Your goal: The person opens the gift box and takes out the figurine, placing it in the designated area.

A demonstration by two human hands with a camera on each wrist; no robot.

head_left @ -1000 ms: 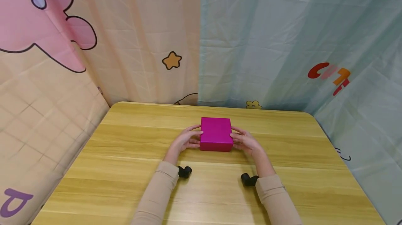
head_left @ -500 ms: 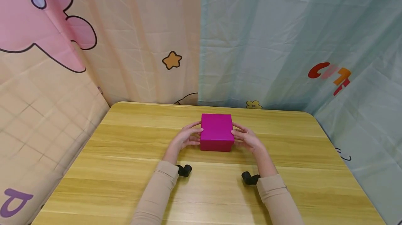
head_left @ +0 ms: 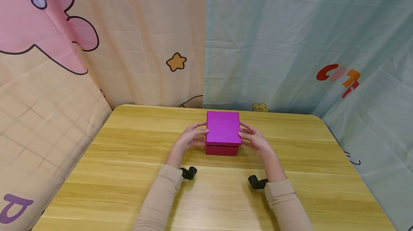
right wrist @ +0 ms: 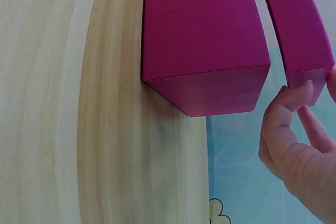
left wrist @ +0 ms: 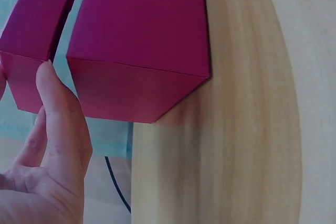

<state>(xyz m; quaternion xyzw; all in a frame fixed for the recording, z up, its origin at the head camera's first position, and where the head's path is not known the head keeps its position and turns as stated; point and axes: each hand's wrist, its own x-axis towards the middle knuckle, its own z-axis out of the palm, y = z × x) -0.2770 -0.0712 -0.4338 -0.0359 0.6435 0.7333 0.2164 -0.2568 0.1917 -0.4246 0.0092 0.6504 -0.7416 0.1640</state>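
- Pinching the lid [head_left: 223,127] at nine o'clock, the left hand [head_left: 186,139] has a finger at the lower rim; low on this side wall seems the place for a firm hold.
- The magenta lid, just above the box [head_left: 221,150] with a gap between, looks like stiff, light card. Its smooth sheen may slip under the fingers, and hard squeezing could bow the thin walls.
- The box stands upright on the bench [head_left: 96,173], towards its twelve o'clock edge. It is probably light too, so a tilted lid might catch and drag it.
- The right hand [head_left: 256,141] pinches the lid at three o'clock; matched, gentle pressure from both sides should hold it level.
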